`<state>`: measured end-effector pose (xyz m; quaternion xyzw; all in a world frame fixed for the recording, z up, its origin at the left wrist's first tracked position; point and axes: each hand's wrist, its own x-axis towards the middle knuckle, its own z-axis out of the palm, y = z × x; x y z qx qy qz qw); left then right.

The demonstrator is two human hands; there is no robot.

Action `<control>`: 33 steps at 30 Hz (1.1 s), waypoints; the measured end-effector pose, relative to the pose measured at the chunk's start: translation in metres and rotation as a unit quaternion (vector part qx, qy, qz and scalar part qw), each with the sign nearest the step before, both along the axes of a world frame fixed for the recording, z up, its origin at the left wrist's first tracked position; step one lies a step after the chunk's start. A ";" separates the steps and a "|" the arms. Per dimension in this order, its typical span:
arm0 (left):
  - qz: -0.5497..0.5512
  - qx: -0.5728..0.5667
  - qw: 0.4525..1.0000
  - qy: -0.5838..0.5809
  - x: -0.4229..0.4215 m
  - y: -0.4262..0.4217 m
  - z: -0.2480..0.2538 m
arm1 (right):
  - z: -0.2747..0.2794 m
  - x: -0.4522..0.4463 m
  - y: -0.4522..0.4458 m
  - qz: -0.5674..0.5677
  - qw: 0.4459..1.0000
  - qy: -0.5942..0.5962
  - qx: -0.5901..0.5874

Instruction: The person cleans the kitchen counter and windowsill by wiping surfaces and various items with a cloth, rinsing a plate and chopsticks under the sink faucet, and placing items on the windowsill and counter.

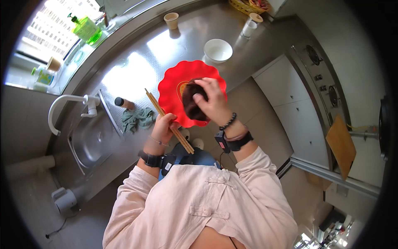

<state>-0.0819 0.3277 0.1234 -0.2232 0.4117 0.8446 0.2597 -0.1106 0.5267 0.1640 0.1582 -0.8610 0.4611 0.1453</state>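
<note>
My left hand (pixel 163 128) is closed round wooden chopsticks (pixel 154 102) and the near-left edge of a red plate with a scalloped rim (pixel 171 79). My right hand (pixel 213 101) presses a dark brown cloth (pixel 191 108) onto the right part of the plate, with its fingers curled over the cloth. A yellow mark shows at the plate's middle beside the cloth. Just beyond the plate, a white bowl (pixel 218 50) stands on the metal counter (pixel 137 74).
A sink (pixel 93 141) with a white faucet (pixel 68 98) is at the left. Near it lie a green cloth (pixel 137 119) and a dark-capped jar (pixel 124 103). Farther back are a paper cup (pixel 171 20) and a glass (pixel 249 29). A stove (pixel 321 79) is at the right.
</note>
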 end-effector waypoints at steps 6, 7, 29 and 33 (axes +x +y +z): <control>-0.096 -0.119 0.977 0.148 -0.017 0.018 0.008 | -0.050 -0.012 -0.028 -0.082 0.991 -0.037 0.098; -0.110 -0.121 0.974 0.156 -0.022 0.021 0.019 | -0.046 -0.008 -0.037 -0.050 0.988 -0.005 0.144; -0.057 -0.027 0.980 0.187 -0.062 0.042 0.054 | 0.000 -0.011 0.052 -0.208 0.852 0.101 0.469; 0.005 0.043 0.990 0.133 -0.064 0.070 0.035 | -0.020 0.021 0.019 -0.162 0.951 0.001 0.262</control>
